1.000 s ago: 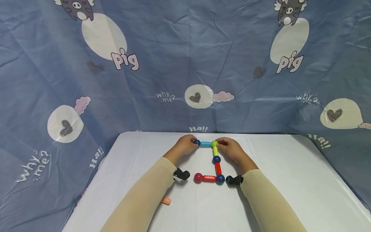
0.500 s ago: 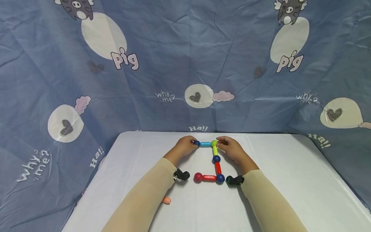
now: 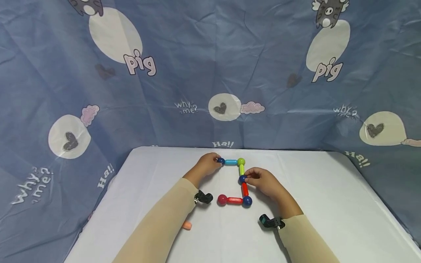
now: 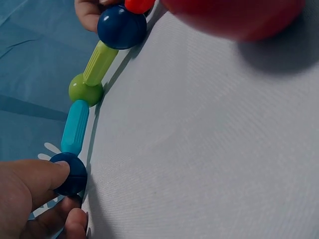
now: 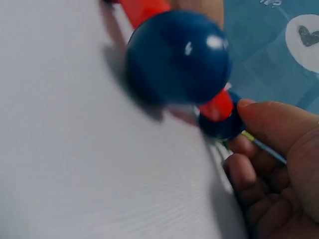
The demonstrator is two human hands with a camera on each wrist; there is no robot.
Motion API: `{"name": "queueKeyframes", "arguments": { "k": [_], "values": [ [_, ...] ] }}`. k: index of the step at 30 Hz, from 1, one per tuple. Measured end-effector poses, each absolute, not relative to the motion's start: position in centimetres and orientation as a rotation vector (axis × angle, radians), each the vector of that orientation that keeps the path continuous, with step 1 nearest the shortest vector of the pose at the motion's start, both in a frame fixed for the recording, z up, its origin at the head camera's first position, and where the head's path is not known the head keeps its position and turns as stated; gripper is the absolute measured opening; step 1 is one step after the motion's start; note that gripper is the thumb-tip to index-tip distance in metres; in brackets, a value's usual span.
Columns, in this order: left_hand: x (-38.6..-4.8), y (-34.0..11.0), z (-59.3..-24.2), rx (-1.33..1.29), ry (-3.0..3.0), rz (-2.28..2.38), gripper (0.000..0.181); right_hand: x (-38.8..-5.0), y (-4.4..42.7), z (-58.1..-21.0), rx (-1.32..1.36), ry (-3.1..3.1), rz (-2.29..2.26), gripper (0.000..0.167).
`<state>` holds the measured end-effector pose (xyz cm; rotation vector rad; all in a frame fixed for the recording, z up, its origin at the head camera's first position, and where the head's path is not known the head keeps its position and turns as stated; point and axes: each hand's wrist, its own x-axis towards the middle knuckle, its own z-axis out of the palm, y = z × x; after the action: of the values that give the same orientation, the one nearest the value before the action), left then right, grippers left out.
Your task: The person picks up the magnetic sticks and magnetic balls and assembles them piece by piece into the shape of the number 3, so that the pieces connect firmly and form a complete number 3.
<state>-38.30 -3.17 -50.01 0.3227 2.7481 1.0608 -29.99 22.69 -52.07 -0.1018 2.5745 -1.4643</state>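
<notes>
A chain of coloured sticks and balls lies on the white table. At its far left end my left hand [image 3: 208, 164] pinches a dark blue ball [image 4: 71, 174] between thumb and fingers. From there a light blue stick [image 3: 231, 162] runs to a green ball [image 3: 241, 161], and a green stick [image 3: 241, 170] comes down to a middle blue ball [image 3: 242, 179]. My right hand [image 3: 265, 181] pinches that middle ball. Below it a red stick [image 3: 245, 189] meets a near blue ball [image 3: 247, 201]. Another red stick [image 3: 234, 200] joins that one to a red ball [image 3: 222, 199].
An orange piece [image 3: 186, 225] lies partly hidden beside the left sleeve. A blue patterned cloth [image 3: 184, 73] hangs behind the far edge of the white table [image 3: 329, 190]. Each wrist carries a black camera mount.
My right hand has moved from the green ball down toward me to the middle blue ball. My left hand stays on its ball. The head view has shifted slightly.
</notes>
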Motion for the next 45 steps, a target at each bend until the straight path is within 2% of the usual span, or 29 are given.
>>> {"name": "queueKeyframes", "arguments": {
  "k": [7,11,15,24,26,30,34,45],
  "values": [
    [-37.9,-3.5,-49.9,0.250,2.722,1.092,0.054,-29.5,22.7,-52.7,-0.114,2.645,-1.455,0.022],
    [-36.0,-4.9,-49.1,0.178,2.814,1.049,0.052,-29.5,22.8,-53.0,-0.112,2.644,-1.453,0.023],
    [-32.3,-7.7,-48.2,0.162,2.904,1.096,0.039,-29.5,22.7,-53.0,-0.109,2.632,-1.457,0.024],
    [-22.7,-13.4,-47.9,0.296,2.864,1.168,0.022,-29.4,22.9,-52.7,-0.104,2.651,-1.445,0.023],
    [-20.9,-14.5,-48.1,0.299,2.856,1.115,0.022,-29.4,22.9,-52.7,-0.108,2.636,-1.459,0.023],
    [-18.4,-16.6,-48.8,0.324,2.833,1.028,0.036,-29.4,22.7,-52.8,-0.108,2.630,-1.453,0.024],
    [-17.3,-18.0,-49.5,0.370,2.808,0.999,0.045,-29.5,22.6,-53.0,-0.093,2.634,-1.452,0.023],
    [-17.2,-18.7,-50.8,0.451,2.786,0.968,0.046,-29.6,22.7,-53.0,-0.094,2.622,-1.469,0.024]
  ]
}}
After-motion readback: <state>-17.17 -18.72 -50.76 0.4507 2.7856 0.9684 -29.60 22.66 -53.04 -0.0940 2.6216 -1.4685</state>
